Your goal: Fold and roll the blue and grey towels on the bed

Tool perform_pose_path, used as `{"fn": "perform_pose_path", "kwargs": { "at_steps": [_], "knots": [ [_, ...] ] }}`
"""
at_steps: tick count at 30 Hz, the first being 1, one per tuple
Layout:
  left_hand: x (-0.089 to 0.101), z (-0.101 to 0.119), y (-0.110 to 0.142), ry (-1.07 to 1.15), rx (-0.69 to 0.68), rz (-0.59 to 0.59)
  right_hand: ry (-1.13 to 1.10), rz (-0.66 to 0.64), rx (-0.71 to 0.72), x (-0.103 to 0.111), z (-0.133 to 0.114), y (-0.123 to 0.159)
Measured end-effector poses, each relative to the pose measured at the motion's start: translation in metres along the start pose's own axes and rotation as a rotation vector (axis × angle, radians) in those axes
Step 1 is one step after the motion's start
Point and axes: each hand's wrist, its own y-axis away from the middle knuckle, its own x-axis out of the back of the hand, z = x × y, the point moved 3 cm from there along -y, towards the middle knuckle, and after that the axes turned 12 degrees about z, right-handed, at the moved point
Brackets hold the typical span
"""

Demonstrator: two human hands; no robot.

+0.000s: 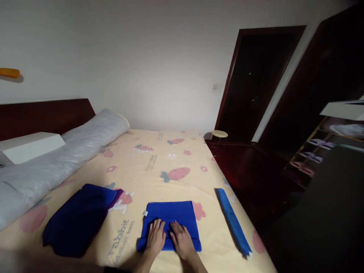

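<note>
A blue cloth (170,208) lies flat on the bed in front of me, its near edge folded or rolled into a thicker band. A small white tag shows at its left side. Both my left hand (156,233) and my right hand (180,235) rest palm down on this cloth, side by side, fingers stretched forward. To the left, a darker blue cloth (79,220) with a purple edge lies loosely spread. On the right, near the bed's edge, is a blue cloth rolled into a long narrow tube (233,222), with a white tag at its near end.
The bed (142,159) wears a cream sheet printed with radishes and rabbits. A grey rolled quilt (93,132) and a white box (34,146) lie along the headboard (42,115). Beyond the right edge stand a round stool (219,134) and a shoe rack (307,151).
</note>
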Motion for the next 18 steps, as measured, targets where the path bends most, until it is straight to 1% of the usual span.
{"fn": "perform_pose_path", "kwargs": {
  "at_steps": [2,5,7,9,11,15,16,18],
  "knots": [
    [0.005,-0.013,-0.003,-0.053,0.058,0.028,0.046,0.004,-0.053,0.000,0.010,0.001],
    [0.018,-0.040,0.001,-0.160,0.129,0.106,0.172,0.091,-0.204,0.008,0.046,0.007],
    [0.024,-0.052,0.006,-0.194,0.120,0.142,0.236,0.131,-0.266,0.013,0.068,0.011],
    [0.027,-0.055,0.008,-0.198,0.100,0.170,0.265,0.151,-0.264,0.015,0.079,0.012],
    [0.028,-0.050,0.007,-0.190,0.092,0.204,0.270,0.167,-0.243,0.014,0.082,0.008],
    [0.028,-0.040,-0.010,-0.132,0.062,0.244,0.249,0.144,-0.222,0.010,0.081,-0.005],
    [0.028,-0.041,-0.016,-0.123,0.086,0.242,0.243,0.132,-0.218,0.009,0.083,-0.009],
    [0.030,-0.048,-0.031,-0.105,0.183,0.215,0.242,0.116,-0.236,0.010,0.089,-0.015]
  ]
}}
